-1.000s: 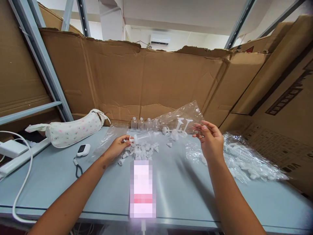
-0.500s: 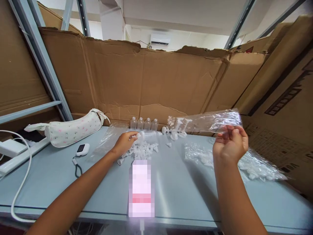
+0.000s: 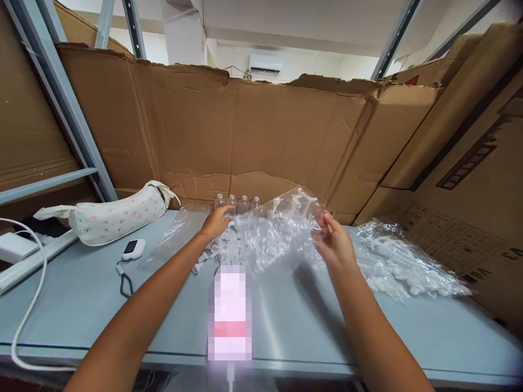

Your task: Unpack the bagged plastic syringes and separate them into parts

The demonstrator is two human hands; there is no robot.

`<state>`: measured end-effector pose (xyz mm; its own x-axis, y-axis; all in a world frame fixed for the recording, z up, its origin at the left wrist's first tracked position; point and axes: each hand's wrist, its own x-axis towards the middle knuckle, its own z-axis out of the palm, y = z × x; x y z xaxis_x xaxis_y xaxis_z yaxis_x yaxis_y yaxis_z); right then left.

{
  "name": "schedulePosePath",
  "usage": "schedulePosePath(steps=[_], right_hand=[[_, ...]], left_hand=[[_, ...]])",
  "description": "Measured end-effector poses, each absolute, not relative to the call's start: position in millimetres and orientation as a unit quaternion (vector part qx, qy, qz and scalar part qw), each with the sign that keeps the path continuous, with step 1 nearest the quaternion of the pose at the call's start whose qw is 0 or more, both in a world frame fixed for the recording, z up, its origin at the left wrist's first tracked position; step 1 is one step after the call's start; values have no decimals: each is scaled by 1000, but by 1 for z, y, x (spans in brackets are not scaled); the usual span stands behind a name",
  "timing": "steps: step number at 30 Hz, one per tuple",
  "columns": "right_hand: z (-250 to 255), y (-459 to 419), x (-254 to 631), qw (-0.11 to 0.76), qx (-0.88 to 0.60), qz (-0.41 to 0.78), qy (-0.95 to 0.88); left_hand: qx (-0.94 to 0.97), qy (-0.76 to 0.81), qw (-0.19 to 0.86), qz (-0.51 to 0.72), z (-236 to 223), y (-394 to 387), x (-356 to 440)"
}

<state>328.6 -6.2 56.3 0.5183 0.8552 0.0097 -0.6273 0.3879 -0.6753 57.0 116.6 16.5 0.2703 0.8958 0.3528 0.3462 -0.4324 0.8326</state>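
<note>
The right hand (image 3: 333,237) is pinching a crinkled, clear plastic bag (image 3: 281,234), which is hanging above the table (image 3: 298,332) and partly veiling small white plastic pieces (image 3: 231,250). The left hand (image 3: 216,223) is curling near clear bottles (image 3: 244,204) (whether it is gripping anything, I cannot tell). A floral pouch (image 3: 118,219) is lying leftward; torn cardboard (image 3: 245,130) is walling the back; the right-hand carton (image 3: 474,218) is bearing dark, steeply slanted lettering.
</note>
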Motion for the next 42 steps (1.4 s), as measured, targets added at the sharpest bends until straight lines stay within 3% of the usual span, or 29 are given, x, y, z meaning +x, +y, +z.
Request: schedulePosePath(steps=[4, 8, 11, 17, 23, 30, 35, 40, 42], right_hand=[[45, -4, 308, 737, -360, 516, -249], [35, -8, 286, 654, -431, 536, -314], [29, -11, 274, 615, -445, 519, -393], [25, -20, 261, 580, -437, 464, -507], [22, -27, 253, 487, -398, 495, -599], [25, -26, 256, 498, -399, 473, -607], [26, -26, 260, 520, -383, 483, -591], [24, -27, 258, 443, -383, 495, -642], [21, -25, 257, 451, -390, 475, -648]], left_hand=[[709, 388, 385, 446, 31, 87, 58], [629, 299, 622, 359, 42, 39, 52], [598, 268, 679, 330, 42, 15, 46], [631, 298, 631, 339, 33, 3, 36], [650, 338, 550, 402, 35, 2, 32], [679, 338, 528, 383, 28, 9, 29], [652, 310, 520, 457, 24, 12, 32], [615, 357, 492, 503, 25, 16, 29], [624, 346, 495, 496, 27, 15, 28]])
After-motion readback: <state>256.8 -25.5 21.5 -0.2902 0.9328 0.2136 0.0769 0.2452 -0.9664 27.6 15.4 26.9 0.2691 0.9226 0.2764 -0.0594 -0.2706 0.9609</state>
